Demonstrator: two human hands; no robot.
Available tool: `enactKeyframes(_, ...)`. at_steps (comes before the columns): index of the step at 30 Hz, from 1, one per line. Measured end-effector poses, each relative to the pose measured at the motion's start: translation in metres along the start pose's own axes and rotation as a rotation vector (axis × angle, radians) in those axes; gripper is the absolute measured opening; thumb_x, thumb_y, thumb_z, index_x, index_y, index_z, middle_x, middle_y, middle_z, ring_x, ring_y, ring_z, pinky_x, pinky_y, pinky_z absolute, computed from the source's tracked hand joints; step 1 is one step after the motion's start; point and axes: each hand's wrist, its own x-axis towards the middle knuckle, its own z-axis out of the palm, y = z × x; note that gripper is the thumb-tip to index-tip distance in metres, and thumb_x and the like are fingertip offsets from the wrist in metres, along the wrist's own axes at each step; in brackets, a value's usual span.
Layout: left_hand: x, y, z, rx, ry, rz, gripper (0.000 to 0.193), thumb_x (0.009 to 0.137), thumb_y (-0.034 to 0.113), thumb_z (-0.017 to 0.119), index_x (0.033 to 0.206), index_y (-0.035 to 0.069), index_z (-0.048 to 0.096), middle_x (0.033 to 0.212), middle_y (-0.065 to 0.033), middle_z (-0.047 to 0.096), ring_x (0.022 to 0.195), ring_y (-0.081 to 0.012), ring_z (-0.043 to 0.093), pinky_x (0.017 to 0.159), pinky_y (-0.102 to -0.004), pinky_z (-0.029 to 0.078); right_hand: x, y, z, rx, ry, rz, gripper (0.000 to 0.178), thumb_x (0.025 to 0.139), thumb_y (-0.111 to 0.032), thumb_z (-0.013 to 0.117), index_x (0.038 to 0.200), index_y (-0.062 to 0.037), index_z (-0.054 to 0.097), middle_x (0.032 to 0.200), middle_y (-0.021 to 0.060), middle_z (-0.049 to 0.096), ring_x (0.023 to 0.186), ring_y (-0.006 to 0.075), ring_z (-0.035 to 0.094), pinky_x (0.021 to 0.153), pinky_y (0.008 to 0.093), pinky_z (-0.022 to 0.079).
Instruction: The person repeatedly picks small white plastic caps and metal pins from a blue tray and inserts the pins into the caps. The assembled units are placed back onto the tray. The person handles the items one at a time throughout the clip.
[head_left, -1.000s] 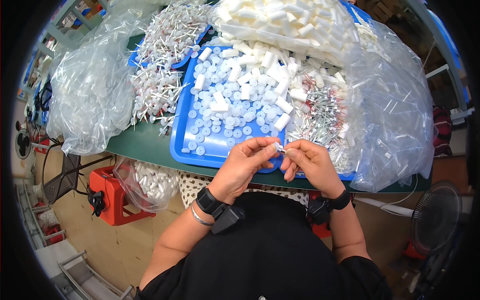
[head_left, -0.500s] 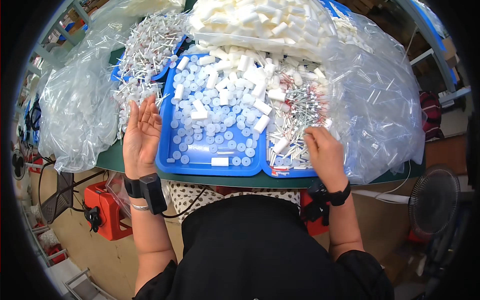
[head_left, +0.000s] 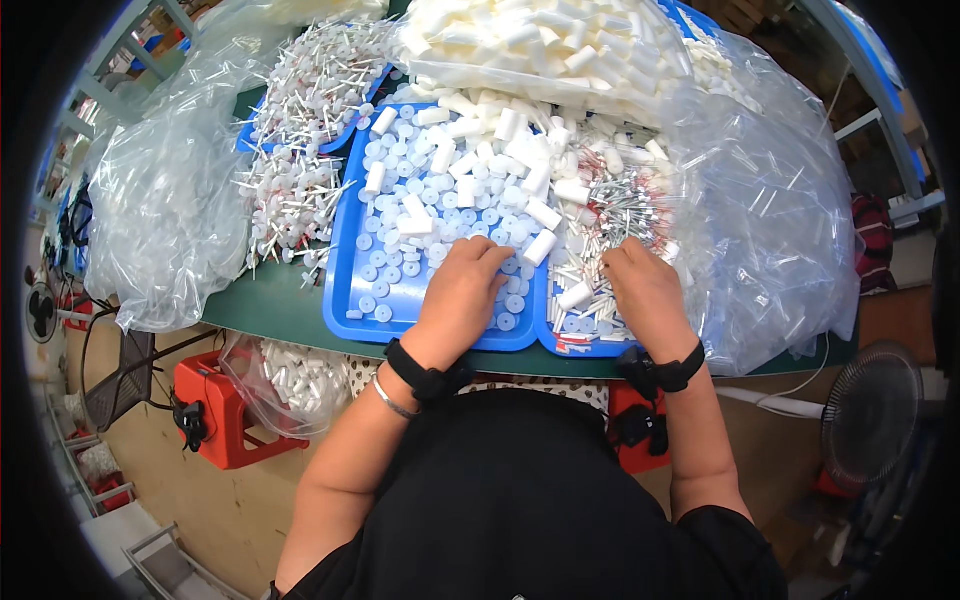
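Two trays (head_left: pixel 412 300) perhaps serve one hand each: left hand (head_left: pixel 462 288) among discs (head_left: pixel 515 303) near the front edge, right hand (head_left: pixel 645 287) at pins (head_left: pixel 628 208); their grips I cannot tell.

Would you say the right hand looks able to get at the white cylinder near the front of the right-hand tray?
Probably yes: the white cylinder lies among thin white sticks, just to the left of the right hand, with nothing seen covering it.
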Motion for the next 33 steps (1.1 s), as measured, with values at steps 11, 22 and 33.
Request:
enactKeyframes(11,0.007,0.002,0.000,0.179,-0.048,-0.009,0.017,0.079,0.007,0.069,0.096,0.006,0.065,0.088,-0.0080,0.059,0.087,-0.0299,0.056,0.074,-0.0397,0.047,-0.003,-0.027,-0.020,0.489,0.259,0.065,0.015,0.088,-0.005,0.063,0.102,-0.0034,0.065,0.087,0.0139,0.066,0.077,0.0314,0.065,0.067,0.0379,0.051)
enactKeyframes(22,0.002,0.010,-0.018,-0.541,-0.048,-0.305,0.028,0.092,0.014,0.064,0.117,0.004,0.062,0.086,-0.0032,0.059,0.078,-0.0150,0.055,0.076,-0.0277,0.047,-0.009,-0.049,-0.038,0.417,0.238,-0.016,0.010,0.079,-0.010,0.074,0.087,-0.0059,0.069,0.069,0.0059,0.063,0.061,0.0238,0.053,0.059,0.0351,0.041)
enactKeyframes(33,-0.026,0.027,-0.017,-1.834,-0.214,-0.826,0.043,0.099,0.028,0.056,0.128,-0.004,0.053,0.093,0.0001,0.060,0.081,-0.0056,0.056,0.075,-0.0221,0.050,-0.011,-0.069,-0.039,0.381,0.262,-0.155,0.012,0.075,-0.004,0.075,0.084,-0.0069,0.068,0.063,0.0019,0.056,0.061,0.0214,0.048,0.062,0.0352,0.035)
